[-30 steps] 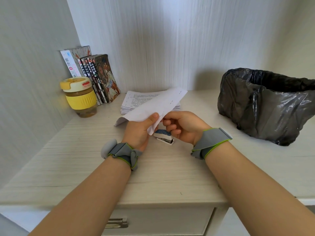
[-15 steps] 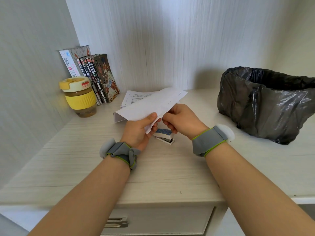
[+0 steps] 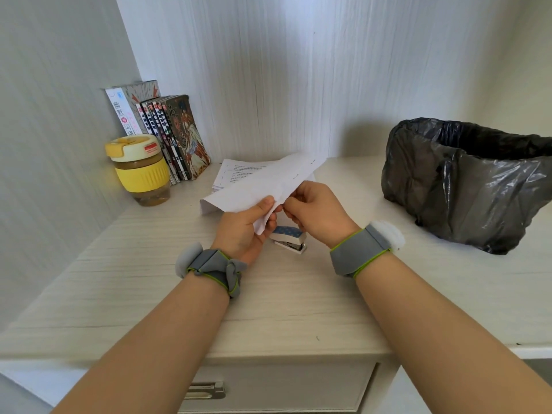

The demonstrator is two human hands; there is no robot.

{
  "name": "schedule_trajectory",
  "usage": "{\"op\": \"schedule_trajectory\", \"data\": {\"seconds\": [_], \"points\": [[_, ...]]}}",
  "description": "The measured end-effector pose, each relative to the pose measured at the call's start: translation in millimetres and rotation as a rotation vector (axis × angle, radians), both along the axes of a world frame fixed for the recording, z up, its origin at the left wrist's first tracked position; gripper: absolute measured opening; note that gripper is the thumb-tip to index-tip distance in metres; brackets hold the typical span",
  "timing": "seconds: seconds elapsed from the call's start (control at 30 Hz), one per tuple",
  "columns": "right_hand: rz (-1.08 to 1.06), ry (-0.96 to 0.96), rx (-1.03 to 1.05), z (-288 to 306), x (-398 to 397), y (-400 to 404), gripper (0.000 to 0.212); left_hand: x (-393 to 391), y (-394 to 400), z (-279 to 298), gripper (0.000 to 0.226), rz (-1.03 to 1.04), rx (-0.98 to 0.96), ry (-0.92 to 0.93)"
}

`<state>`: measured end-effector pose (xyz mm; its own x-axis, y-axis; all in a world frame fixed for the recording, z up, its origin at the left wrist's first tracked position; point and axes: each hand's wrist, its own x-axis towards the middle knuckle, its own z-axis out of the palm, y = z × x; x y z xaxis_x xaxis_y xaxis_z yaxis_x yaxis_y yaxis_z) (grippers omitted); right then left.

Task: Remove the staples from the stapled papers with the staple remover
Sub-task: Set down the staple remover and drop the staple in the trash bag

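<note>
My left hand (image 3: 243,227) holds a stapled set of white papers (image 3: 263,183) above the desk, thumb on top near its lower corner. My right hand (image 3: 316,209) is at the same corner with curled fingers pinching the paper's edge; whether it holds anything else is hidden. Several dark staple marks show along the sheet's far right edge. A small blue-and-white stapler-like tool (image 3: 289,239) lies on the desk just below and between my hands, held by neither. A stack of printed papers (image 3: 231,173) lies behind the held sheets.
A yellow-lidded jar (image 3: 140,170) and a row of books (image 3: 167,135) stand at the back left. A bin lined with a black bag (image 3: 466,180) sits at the right. The white desk (image 3: 268,294) has a drawer with a metal handle (image 3: 206,391) below its front edge.
My right hand has risen off the desk, away from the small tool, up to the paper's corner. The left hand and papers stayed nearly in place.
</note>
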<state>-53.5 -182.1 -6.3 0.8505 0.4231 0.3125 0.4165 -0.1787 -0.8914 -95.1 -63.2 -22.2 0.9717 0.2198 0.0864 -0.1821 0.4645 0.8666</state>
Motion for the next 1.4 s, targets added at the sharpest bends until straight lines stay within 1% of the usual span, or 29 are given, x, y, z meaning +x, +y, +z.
{"op": "schedule_trajectory", "data": {"seconds": [0.07,0.1,0.17,0.23,0.33,0.43,0.57,0.67,0.77,0.87,0.93,1.07,1.13,1.27,1.3,1.37,1.4], "points": [[-0.009,-0.117,-0.138,-2.1,-1.1,1.9,0.035,0.0,-0.4,0.4,0.011,-0.016,0.000,-0.013],[-0.011,-0.128,-0.147,-3.4,-2.0,2.8,0.035,-0.1,-0.5,0.4,0.012,-0.018,0.006,-0.015],[-0.040,-0.089,-0.073,-3.7,-1.1,3.3,0.031,0.4,-0.2,0.7,0.012,0.002,0.006,-0.014],[-0.114,-0.060,-0.029,-2.8,3.1,1.4,0.023,1.5,0.9,-0.4,0.009,0.047,-0.008,-0.001],[-0.209,-0.048,-0.058,-4.6,10.7,-2.1,0.027,4.3,2.6,-4.1,0.009,0.146,0.025,0.041],[-0.295,-0.024,-0.064,-6.4,14.0,-5.2,0.023,8.2,3.2,-8.9,0.015,0.209,0.072,0.058],[-0.395,0.003,0.007,-3.5,18.3,-9.7,0.017,13.3,4.4,-13.0,0.019,0.217,0.076,0.055],[-0.435,0.022,0.048,4.7,19.8,-13.9,0.024,14.8,5.0,-14.6,0.018,0.224,0.087,0.079],[-0.468,0.013,0.064,21.5,20.5,-17.6,0.025,17.4,7.0,-16.2,0.014,0.248,0.102,0.109],[-0.514,-0.037,0.053,43.6,21.0,-25.8,0.019,20.6,9.1,-17.7,0.015,0.268,0.131,0.142],[-0.555,-0.083,0.037,57.7,24.4,-32.7,0.013,20.9,11.4,-19.1,0.018,0.269,0.148,0.144],[-0.680,-0.174,-0.028,87.1,38.8,-56.9,0.018,20.5,11.8,-19.3,0.032,0.254,0.197,0.159],[-0.749,-0.183,-0.070,99.0,48.4,-71.4,0.017,20.9,12.2,-19.6,0.031,0.238,0.218,0.151],[-0.938,-0.192,-0.176,106.8,75.1,-92.8,0.013,25.8,17.8,-25.7,0.042,0.256,0.241,0.151],[-0.988,-0.203,-0.212,106.8,81.5,-97.6,0.014,27.9,19.8,-28.4,0.041,0.257,0.248,0.154],[-1.043,-0.167,-0.302,111.1,87.5,-108.0,0.008,31.2,21.3,-31.1,0.034,0.262,0.267,0.162],[-1.063,-0.120,-0.330,110.5,92.7,-109.8,0.019,32.9,21.9,-31.1,0.032,0.262,0.268,0.167]]}}
